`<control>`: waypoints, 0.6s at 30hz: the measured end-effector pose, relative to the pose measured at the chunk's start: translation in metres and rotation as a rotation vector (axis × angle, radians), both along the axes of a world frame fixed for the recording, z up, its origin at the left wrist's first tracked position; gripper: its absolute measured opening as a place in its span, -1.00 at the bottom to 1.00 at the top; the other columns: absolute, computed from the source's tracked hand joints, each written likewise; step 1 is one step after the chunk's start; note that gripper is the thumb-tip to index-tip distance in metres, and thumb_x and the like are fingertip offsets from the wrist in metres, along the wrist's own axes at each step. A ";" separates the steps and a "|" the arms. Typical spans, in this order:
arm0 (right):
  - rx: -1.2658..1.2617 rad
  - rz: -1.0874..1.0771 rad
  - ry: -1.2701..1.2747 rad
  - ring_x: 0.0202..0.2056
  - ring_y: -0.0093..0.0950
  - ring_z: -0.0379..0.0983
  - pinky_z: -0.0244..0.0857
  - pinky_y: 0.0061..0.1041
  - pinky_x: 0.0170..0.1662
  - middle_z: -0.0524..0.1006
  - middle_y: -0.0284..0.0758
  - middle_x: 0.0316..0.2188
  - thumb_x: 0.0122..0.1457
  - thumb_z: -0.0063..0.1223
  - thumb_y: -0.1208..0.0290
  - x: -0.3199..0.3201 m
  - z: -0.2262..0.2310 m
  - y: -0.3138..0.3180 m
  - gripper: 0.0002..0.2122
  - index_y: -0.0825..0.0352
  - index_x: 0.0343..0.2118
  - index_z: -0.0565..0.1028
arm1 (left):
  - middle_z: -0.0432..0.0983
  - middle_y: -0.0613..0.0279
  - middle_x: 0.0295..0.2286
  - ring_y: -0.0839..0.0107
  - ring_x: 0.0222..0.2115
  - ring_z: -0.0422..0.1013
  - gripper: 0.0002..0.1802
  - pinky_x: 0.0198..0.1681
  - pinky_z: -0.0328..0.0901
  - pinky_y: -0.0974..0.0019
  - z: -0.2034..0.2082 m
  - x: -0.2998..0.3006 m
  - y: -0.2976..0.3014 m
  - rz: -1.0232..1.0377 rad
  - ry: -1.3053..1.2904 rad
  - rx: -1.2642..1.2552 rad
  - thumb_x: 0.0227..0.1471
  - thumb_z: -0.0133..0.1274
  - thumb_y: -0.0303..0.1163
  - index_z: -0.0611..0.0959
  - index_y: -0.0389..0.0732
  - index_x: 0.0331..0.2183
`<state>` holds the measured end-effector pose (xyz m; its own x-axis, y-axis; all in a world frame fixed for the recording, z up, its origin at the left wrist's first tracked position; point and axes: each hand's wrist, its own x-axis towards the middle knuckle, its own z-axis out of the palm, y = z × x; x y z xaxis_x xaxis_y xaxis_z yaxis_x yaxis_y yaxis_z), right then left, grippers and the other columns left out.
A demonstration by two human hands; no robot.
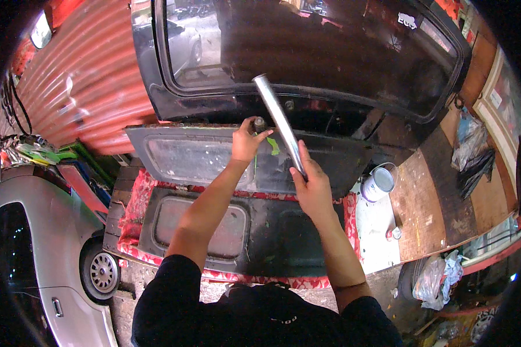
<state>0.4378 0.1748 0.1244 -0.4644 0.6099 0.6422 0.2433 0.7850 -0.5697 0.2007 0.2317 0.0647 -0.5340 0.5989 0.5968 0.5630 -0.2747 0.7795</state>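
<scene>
Silver tube point(279, 120) slants up and leftward from the right hand point(311, 176).

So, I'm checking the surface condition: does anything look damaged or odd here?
Yes. The middle panel looks worn: pale scuffs cloud its left inset, while its right part is darker. A ragged green scrap also shows beside the left hand, odd against the dark panel.
</scene>
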 end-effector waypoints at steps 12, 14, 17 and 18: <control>-0.217 -0.049 0.102 0.05 -0.22 0.47 0.32 -0.38 0.04 0.43 0.03 0.09 0.20 0.07 0.54 0.033 -0.002 0.003 -0.40 0.21 0.31 0.17 | 0.63 -0.01 -0.35 0.43 -0.39 0.51 -0.34 -0.26 0.39 0.30 0.013 -0.003 0.003 0.046 -0.127 -0.048 -0.14 0.40 -0.22 0.56 -0.44 -0.08; -0.193 -0.042 0.103 0.08 -0.26 0.45 0.30 -0.40 0.06 0.41 0.02 0.10 0.19 0.07 0.55 0.039 -0.012 0.006 -0.40 0.23 0.31 0.17 | 0.62 -0.02 -0.35 0.38 -0.40 0.51 -0.37 -0.26 0.38 0.28 0.016 -0.003 0.003 0.022 -0.065 0.014 -0.12 0.38 -0.22 0.56 -0.39 -0.07; -0.389 -0.068 0.052 0.15 -0.25 0.37 0.26 -0.43 0.11 0.38 0.01 0.14 0.19 0.07 0.56 0.049 -0.016 -0.002 -0.40 0.25 0.31 0.17 | 0.61 -0.06 -0.31 0.25 -0.35 0.54 -0.38 -0.22 0.39 0.26 0.022 0.005 0.000 -0.092 0.144 -0.116 -0.12 0.37 -0.21 0.57 -0.34 -0.06; -0.361 -0.064 0.052 0.15 -0.24 0.37 0.25 -0.43 0.11 0.38 0.01 0.14 0.19 0.07 0.56 0.050 -0.021 -0.002 -0.40 0.26 0.30 0.17 | 0.59 -0.10 -0.23 0.12 -0.25 0.55 -0.36 -0.15 0.39 0.22 0.017 0.002 0.005 -0.117 0.215 -0.088 -0.14 0.37 -0.21 0.57 -0.31 -0.04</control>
<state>0.4874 0.1732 0.1032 -0.3908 0.8282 0.4017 0.2488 0.5152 -0.8202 0.2030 0.2362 0.0815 -0.3243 0.7040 0.6318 0.6870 -0.2839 0.6689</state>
